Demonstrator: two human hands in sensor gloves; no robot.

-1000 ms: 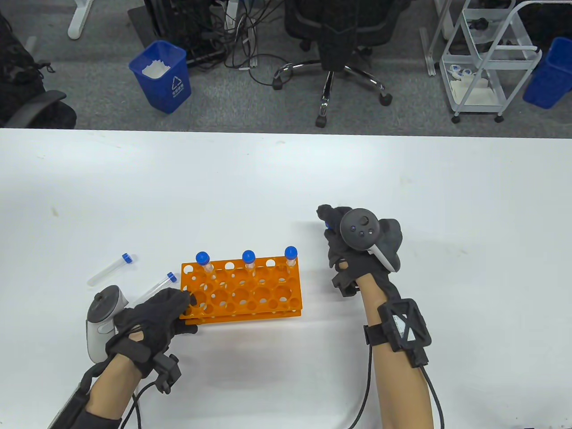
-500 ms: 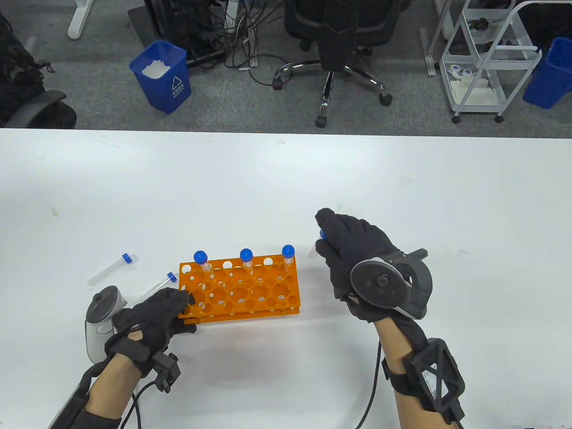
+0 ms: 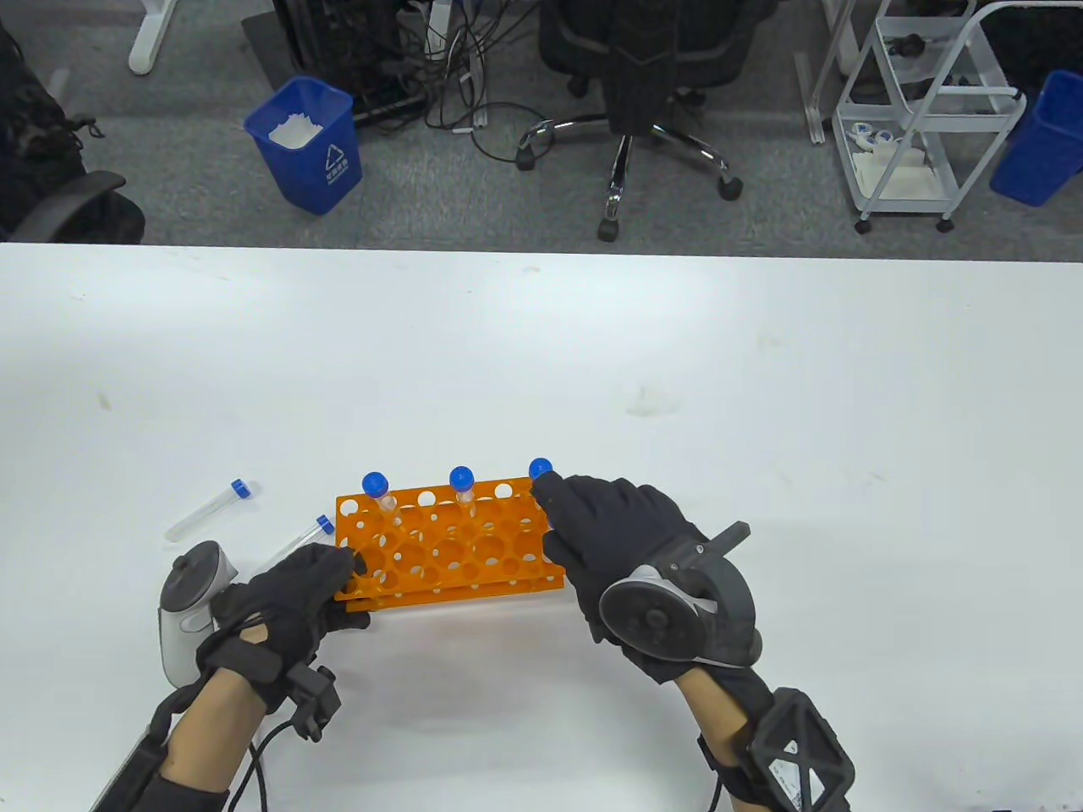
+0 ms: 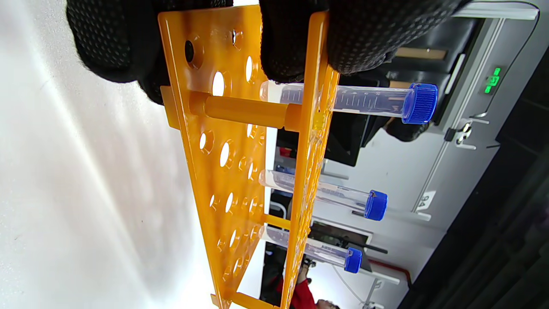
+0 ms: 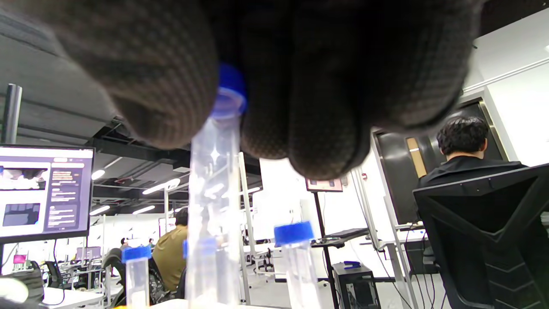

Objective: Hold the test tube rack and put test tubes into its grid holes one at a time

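The orange test tube rack (image 3: 448,550) stands on the white table (image 3: 541,338). Three blue-capped tubes stand in its back row, one of them at the left (image 3: 376,485). My left hand (image 3: 357,590) grips the rack's left end; the left wrist view shows its fingers (image 4: 300,38) around the top plate of the rack (image 4: 240,163). My right hand (image 3: 552,518) hovers over the rack's right end. In the right wrist view it (image 5: 227,81) pinches a clear blue-capped tube (image 5: 214,193) upright by the cap. The table view hides that tube.
Two loose blue-capped tubes lie on the table left of the rack, one farther out (image 3: 207,510) and one by my left hand (image 3: 296,541). Past the table's far edge are a blue bin (image 3: 305,144) and an office chair (image 3: 634,76).
My right hand has turned over and carried its tube from the table right of the rack to above the rack's right end. The rack has shifted slightly left.
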